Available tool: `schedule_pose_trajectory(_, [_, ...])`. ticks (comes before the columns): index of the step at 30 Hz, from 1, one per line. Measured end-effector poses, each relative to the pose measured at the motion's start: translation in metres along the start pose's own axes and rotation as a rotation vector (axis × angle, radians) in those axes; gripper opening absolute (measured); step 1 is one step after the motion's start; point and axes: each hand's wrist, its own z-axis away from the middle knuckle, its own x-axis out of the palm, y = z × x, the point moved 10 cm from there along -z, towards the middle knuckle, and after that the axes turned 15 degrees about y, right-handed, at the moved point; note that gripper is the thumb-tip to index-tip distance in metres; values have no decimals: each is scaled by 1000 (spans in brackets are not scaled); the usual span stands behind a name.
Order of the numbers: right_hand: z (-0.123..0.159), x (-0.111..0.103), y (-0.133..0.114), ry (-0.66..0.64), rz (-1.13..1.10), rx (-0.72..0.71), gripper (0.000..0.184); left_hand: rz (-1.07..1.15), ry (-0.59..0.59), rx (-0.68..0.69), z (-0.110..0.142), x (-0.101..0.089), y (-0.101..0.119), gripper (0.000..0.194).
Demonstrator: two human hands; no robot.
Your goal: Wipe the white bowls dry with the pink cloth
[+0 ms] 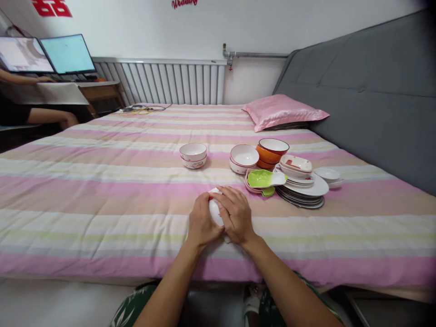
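Both my hands meet over a small white dish (215, 210) with a red mark, near the front of the striped bed (102, 190). My left hand (200, 222) wraps its left side with fingers curled. My right hand (235, 214) lies over its right side, fingers closed on it. Most of the dish is hidden under my hands. Just beyond my right hand lies a green leaf-shaped dish (264, 178) on pink ones.
Two stacked white bowls (193, 155) stand mid-bed. To the right are white bowls (244, 158), orange bowls (272, 152), a stack of plates (303, 190) and small saucers (329, 176). A pink pillow (282, 111) and grey headboard (374, 100) lie right. A person sits at monitors (47, 54) far left.
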Motion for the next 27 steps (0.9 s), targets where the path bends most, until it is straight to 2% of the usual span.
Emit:
schedule_pose_trajectory(4, [-3, -1, 12, -2, -52, 81, 37, -15, -8, 20, 1, 2, 0, 70])
schedule_pose_trajectory(9, [-10, 0, 30, -1, -219, 207, 35, -9, -8, 56, 1, 3, 4, 71])
schedule_pose_trajectory(15, [-6, 12, 68, 24, -499, 474, 31, 16, -11, 51, -1, 2, 8, 71])
schedule_pose_trajectory(21, [6, 31, 93, 48, -697, 705, 33, 43, 4, -24, -2, 1, 0, 71])
schedule_pose_trajectory(27, [6, 33, 98, 79, -699, 745, 35, 67, 38, -143, -5, -4, -9, 68])
